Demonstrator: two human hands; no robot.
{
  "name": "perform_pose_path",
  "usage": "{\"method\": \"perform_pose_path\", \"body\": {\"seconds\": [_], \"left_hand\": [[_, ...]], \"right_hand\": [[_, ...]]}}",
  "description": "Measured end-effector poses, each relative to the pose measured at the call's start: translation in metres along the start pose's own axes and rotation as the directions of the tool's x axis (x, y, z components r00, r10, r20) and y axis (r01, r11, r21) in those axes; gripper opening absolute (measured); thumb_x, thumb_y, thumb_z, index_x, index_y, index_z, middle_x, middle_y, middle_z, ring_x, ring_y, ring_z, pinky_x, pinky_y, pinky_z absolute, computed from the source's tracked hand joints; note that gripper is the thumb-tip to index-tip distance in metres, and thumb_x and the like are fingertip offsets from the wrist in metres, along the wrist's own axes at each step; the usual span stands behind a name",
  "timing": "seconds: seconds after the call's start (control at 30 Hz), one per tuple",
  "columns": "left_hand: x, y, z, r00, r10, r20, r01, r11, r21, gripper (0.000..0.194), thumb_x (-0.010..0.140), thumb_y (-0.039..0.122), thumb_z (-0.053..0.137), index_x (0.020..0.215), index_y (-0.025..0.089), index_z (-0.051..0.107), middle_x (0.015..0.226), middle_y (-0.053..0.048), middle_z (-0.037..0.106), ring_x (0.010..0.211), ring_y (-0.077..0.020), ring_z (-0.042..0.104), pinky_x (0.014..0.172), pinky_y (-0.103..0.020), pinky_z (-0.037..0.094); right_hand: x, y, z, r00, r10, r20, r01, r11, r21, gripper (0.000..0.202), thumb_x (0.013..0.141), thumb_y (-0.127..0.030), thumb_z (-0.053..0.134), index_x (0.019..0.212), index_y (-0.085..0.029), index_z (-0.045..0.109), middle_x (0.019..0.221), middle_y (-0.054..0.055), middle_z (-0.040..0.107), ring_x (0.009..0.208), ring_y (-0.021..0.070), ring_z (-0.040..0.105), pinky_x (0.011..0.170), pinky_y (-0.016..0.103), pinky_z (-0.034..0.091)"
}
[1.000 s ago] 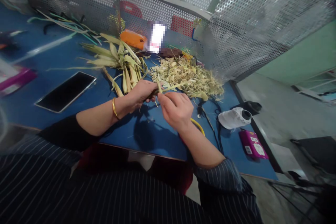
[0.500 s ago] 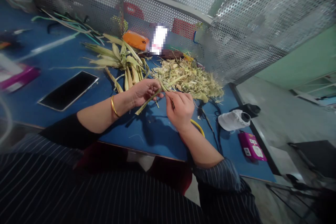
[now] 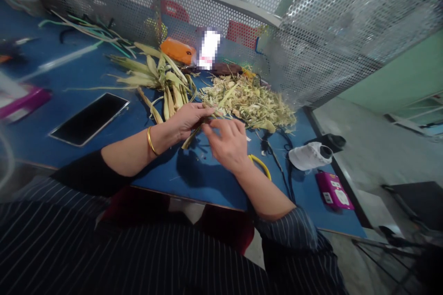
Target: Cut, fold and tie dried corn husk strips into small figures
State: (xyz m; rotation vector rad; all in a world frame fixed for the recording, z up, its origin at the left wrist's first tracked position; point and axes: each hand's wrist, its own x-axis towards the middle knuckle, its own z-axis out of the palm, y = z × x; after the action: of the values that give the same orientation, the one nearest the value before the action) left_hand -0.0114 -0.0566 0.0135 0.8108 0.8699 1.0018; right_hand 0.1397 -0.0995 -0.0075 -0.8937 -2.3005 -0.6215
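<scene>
My left hand (image 3: 187,122), with a gold bangle at the wrist, pinches a narrow strip of pale green corn husk (image 3: 189,138) above the blue table. One end of the strip slants down below the fingers. My right hand (image 3: 226,144) is close beside it, thumb and forefinger bent together at the strip; the fingertips partly hide what they grip. Behind my left hand lies a bundle of longer corn husks (image 3: 152,76). Beyond my right hand spreads a heap of shredded husk scraps (image 3: 258,103).
A phone (image 3: 90,118) lies at left, near a purple packet (image 3: 26,103). An orange packet (image 3: 178,50) sits by the perforated metal screen (image 3: 221,4). At right are a yellow loop (image 3: 261,166), black cords (image 3: 281,170), a white thread cone (image 3: 308,156) and another purple packet (image 3: 334,190).
My right hand has shifted left along the strip, closer to my left hand, and its fingers have lifted apart somewhat. Less of the strip shows between the hands.
</scene>
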Motion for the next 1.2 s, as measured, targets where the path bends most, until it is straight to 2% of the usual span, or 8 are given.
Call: {"method": "perform_pose_path", "body": {"seconds": [0.17, 0.3, 0.4, 0.53, 0.73, 0.9, 1.03, 1.2], "left_hand": [[-0.001, -0.011, 0.002, 0.995, 0.005, 0.095, -0.004, 1.0, -0.012, 0.011, 0.073, 0.019, 0.074, 0.076, 0.011, 0.067, 0.074, -0.005, 0.068, 0.065, -0.0094, 0.061, 0.061, -0.021, 0.046], [-0.001, -0.011, 0.001, 0.997, 0.059, 0.046, -0.065, 0.988, 0.139, 0.012, 0.071, 0.023, 0.075, 0.074, 0.013, 0.07, 0.072, -0.003, 0.068, 0.063, -0.0085, 0.059, 0.059, -0.02, 0.044], [0.0, -0.008, 0.0, 0.996, 0.086, 0.023, -0.089, 0.952, 0.294, 0.011, 0.072, 0.026, 0.075, 0.074, 0.016, 0.073, 0.079, -0.004, 0.071, 0.063, -0.0078, 0.059, 0.056, -0.019, 0.041], [-0.002, -0.008, 0.001, 0.994, 0.075, 0.075, -0.09, 0.973, 0.214, 0.015, 0.07, 0.029, 0.078, 0.078, 0.017, 0.075, 0.085, -0.006, 0.074, 0.069, -0.0105, 0.064, 0.068, -0.024, 0.05], [-0.004, -0.013, 0.002, 0.992, 0.061, 0.113, -0.081, 0.98, 0.18, 0.027, 0.06, 0.029, 0.085, 0.079, 0.014, 0.073, 0.08, -0.006, 0.073, 0.077, -0.015, 0.068, 0.08, -0.029, 0.054], [0.005, -0.013, -0.002, 0.99, 0.119, -0.07, -0.105, 0.979, 0.175, 0.016, 0.062, 0.021, 0.08, 0.073, 0.015, 0.07, 0.07, -0.001, 0.068, 0.061, -0.009, 0.061, 0.061, -0.023, 0.049], [0.01, -0.007, -0.006, 0.972, 0.181, -0.148, -0.149, 0.968, 0.202, 0.014, 0.061, 0.019, 0.078, 0.073, 0.015, 0.071, 0.059, 0.002, 0.06, 0.049, -0.0056, 0.047, 0.044, -0.021, 0.032], [0.01, -0.006, -0.008, 0.969, 0.17, -0.18, -0.14, 0.976, 0.169, 0.014, 0.061, 0.016, 0.074, 0.075, 0.015, 0.073, 0.055, 0.003, 0.055, 0.046, -0.0044, 0.037, 0.042, -0.022, 0.024]], "right_hand": [[0.001, -0.001, 0.009, 0.973, -0.196, 0.119, 0.201, 0.979, -0.031, 0.023, 0.095, -0.017, 0.042, 0.093, -0.022, 0.065, 0.091, 0.004, 0.066, 0.089, 0.018, 0.056, 0.096, 0.037, 0.035], [-0.001, 0.004, 0.003, 0.993, 0.104, -0.058, -0.092, 0.98, 0.175, 0.017, 0.093, -0.021, 0.047, 0.094, -0.023, 0.064, 0.092, 0.005, 0.068, 0.091, 0.0175, 0.059, 0.094, 0.038, 0.038], [0.0, 0.013, 0.005, 0.772, 0.627, -0.105, -0.511, 0.71, 0.485, 0.013, 0.088, -0.031, 0.055, 0.085, -0.021, 0.062, 0.086, 0.006, 0.067, 0.087, 0.0192, 0.06, 0.084, 0.037, 0.045], [0.004, 0.023, 0.016, 0.398, 0.86, 0.32, -0.601, -0.02, 0.799, 0.017, 0.074, -0.035, 0.065, 0.071, -0.019, 0.058, 0.068, 0.0, 0.061, 0.062, 0.0134, 0.056, 0.067, 0.031, 0.048], [0.006, 0.022, 0.021, 0.284, 0.81, 0.513, -0.555, -0.298, 0.777, 0.025, 0.063, -0.036, 0.071, 0.064, -0.019, 0.053, 0.055, -0.005, 0.056, 0.05, 0.0087, 0.051, 0.053, 0.024, 0.044], [0.003, 0.023, 0.02, 0.408, 0.718, 0.565, -0.656, -0.2, 0.728, 0.028, 0.076, -0.046, 0.064, 0.073, -0.02, 0.053, 0.062, -0.004, 0.06, 0.047, 0.0092, 0.054, 0.05, 0.025, 0.044], [0.0, 0.026, 0.009, 0.687, 0.587, 0.428, -0.681, 0.314, 0.662, 0.009, 0.088, -0.029, 0.05, 0.092, -0.022, 0.053, 0.073, -0.002, 0.066, 0.052, 0.0111, 0.059, 0.058, 0.027, 0.047], [-0.001, 0.027, -0.004, 0.926, 0.209, 0.315, -0.327, 0.861, 0.39, 0.029, 0.092, -0.013, 0.041, 0.115, -0.021, 0.055, 0.102, 0.006, 0.069, 0.081, 0.0157, 0.064, 0.072, 0.028, 0.045]]}}
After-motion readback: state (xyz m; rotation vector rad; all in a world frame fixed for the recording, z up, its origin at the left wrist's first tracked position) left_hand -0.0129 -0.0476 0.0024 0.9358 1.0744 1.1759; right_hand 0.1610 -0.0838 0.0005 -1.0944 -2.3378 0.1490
